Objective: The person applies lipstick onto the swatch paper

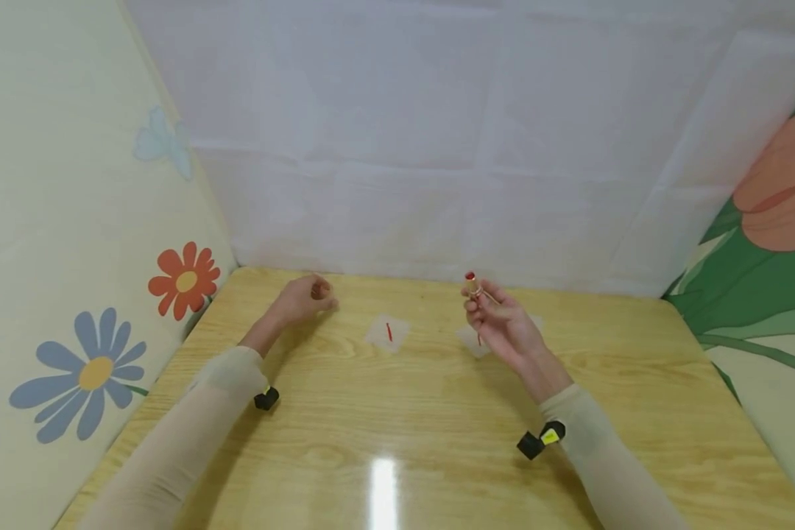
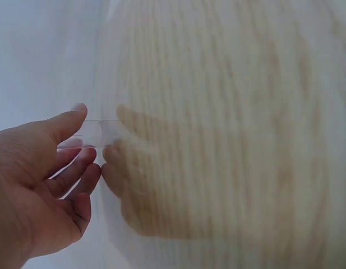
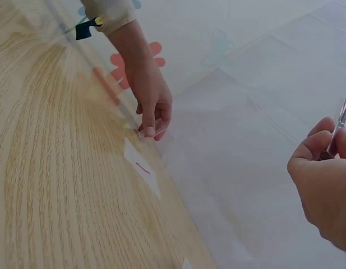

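Note:
In the head view, a lipstick (image 1: pixel 472 283) with a red tip and gold body stands nearly upright in my right hand (image 1: pixel 510 327). The thumb and fingers pinch it low down, above the table. Far to the left, my left hand (image 1: pixel 302 300) hovers close over the table's back. Its thumb and fingers hold a clear plastic cap (image 2: pixel 93 133), see-through and hard to make out in the left wrist view. Between the hands lies a small white paper (image 1: pixel 376 336) with one red stroke. A second marked paper (image 1: pixel 469 341) is partly hidden under the right hand.
The wooden table (image 1: pixel 344 427) ends at a white cloth backdrop (image 1: pixel 371 147). Flower-printed panels (image 1: pixel 53 243) border the left and right sides. A small black device (image 1: pixel 532 444) sits at the right wrist, another (image 1: pixel 266 398) at the left.

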`<action>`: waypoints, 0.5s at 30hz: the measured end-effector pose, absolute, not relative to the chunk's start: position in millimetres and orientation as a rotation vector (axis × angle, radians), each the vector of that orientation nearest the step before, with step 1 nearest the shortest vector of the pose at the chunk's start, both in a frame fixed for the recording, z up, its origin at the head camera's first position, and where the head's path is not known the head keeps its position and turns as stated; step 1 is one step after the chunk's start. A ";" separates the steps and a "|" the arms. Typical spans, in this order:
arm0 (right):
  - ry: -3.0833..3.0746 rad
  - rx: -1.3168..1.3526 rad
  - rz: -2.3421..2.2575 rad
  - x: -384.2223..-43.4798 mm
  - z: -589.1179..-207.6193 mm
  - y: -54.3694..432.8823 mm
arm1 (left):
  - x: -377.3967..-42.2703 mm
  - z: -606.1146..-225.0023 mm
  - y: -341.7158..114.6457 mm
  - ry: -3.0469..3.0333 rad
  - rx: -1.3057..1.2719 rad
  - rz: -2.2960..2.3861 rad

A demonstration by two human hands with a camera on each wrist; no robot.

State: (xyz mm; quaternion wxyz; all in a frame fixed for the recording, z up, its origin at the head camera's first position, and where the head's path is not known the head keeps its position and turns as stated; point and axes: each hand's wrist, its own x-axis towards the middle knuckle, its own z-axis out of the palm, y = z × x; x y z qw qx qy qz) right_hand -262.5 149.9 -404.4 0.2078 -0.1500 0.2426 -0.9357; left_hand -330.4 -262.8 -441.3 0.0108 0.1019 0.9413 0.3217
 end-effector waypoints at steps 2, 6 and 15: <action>0.666 -0.407 -2.609 -262.1 -405.0 150.6 | -330.5 -443.9 -262.2 2.943 0.311 1.026; 0.645 -0.422 -2.607 -261.9 -405.9 151.4 | -329.6 -445.1 -261.9 2.952 0.292 1.046; 0.656 -0.460 -2.590 -261.4 -405.5 150.0 | -323.4 -433.4 -250.9 2.980 0.351 1.004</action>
